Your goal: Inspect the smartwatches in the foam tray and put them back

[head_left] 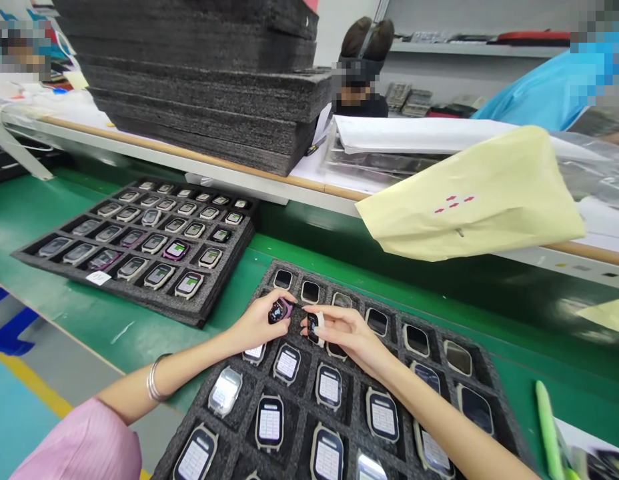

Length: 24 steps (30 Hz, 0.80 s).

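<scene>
My left hand (259, 320) is closed in a pinch on a purple-framed smartwatch (278, 311) with a lit dial. Just to its right, my right hand (352, 333) grips a pale-framed smartwatch (314, 327) by its edges, fingertips nearly meeting those of the left. Both hands are over the upper part of a black foam tray (302, 407) divided into compartments. Strapless watches lie in it: the far rows have dark screens, while nearer ones, such as this watch (269, 421), show white lit screens. My right forearm covers part of the tray.
A second foam tray (209, 303) of watches stands at the left, with a white label (98, 278). Thick foam sheets (204, 93) are stacked on the raised shelf. A yellow paper (474, 200) overhangs its edge. A green-handled tool (545, 420) lies right. A person (362, 100) is behind.
</scene>
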Motion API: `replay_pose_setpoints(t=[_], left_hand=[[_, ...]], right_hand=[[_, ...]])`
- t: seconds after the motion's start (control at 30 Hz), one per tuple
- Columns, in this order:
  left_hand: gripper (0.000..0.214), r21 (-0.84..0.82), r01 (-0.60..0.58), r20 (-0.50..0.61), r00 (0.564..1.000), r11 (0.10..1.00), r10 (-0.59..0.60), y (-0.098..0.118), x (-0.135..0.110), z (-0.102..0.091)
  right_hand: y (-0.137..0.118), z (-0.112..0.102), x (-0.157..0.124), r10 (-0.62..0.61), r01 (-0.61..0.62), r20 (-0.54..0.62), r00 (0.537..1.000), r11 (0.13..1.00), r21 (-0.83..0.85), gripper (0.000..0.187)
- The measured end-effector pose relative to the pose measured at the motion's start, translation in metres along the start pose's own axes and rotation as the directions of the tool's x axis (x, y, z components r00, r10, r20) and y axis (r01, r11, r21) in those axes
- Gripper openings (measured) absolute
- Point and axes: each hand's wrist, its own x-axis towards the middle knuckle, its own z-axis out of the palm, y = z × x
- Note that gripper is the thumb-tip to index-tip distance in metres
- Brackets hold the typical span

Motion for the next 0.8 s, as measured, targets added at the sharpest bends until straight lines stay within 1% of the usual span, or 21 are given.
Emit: replay_pose_setpoints(t=[0.23, 0.4, 0.53, 0.6, 0.67, 0.7, 0.77, 0.8], left_hand=[[0.035, 0.014, -0.006, 0.017, 1.0, 1.0, 0.006, -0.0005, -0.0028, -0.0001], [0.038, -0.002, -0.014, -0.027, 1.0, 1.0, 0.014, 0.0002, -0.0015, 0.0002], [0.036, 0.016, -0.018, -0.01, 1.0, 1.0, 0.018, 0.0006, -0.0012, -0.0008], [0.036, 0.006, -0.01, -0.023, 1.0, 1.0, 0.01, -0.0008, -0.0014, -0.0005], [0.039, -0.042, 0.02, -0.036, 0.999, 0.999, -0.022, -0.003, -0.001, 0.0009], [0.042, -0.091, 0.048, -0.029, 0.998, 0.995, -0.051, -0.004, -0.0005, 0.0018], [0.049, -0.243, 0.122, 0.019, 0.993, 0.962, -0.121, -0.0052, 0.0012, 0.0034], [0.051, -0.329, 0.158, 0.052, 0.987, 0.931, -0.149, -0.0052, 0.0023, 0.0037]], right_hand=[[-0.0018, 0.0023, -0.0012, 0.006, -0.006, 0.008, 1.0, 1.0, -0.02, 0.041], [-0.0019, 0.0022, -0.0016, 0.015, -0.015, -0.003, 1.0, 1.0, -0.012, 0.041], [-0.0025, 0.003, -0.0012, 0.016, -0.017, -0.006, 1.0, 0.999, -0.035, 0.042], [-0.0032, 0.0041, -0.001, 0.013, -0.014, -0.01, 1.0, 0.999, -0.034, 0.043], [-0.0039, 0.0048, -0.0007, 0.015, -0.015, -0.004, 1.0, 1.0, -0.007, 0.046], [-0.0042, 0.0048, -0.0005, 0.016, -0.016, -0.002, 1.0, 1.0, 0.02, 0.047], [-0.0046, 0.0044, -0.0001, 0.023, -0.022, -0.011, 1.0, 0.996, 0.085, 0.048], [-0.0046, 0.004, 0.0, 0.027, -0.025, -0.02, 0.999, 0.993, 0.118, 0.048]])
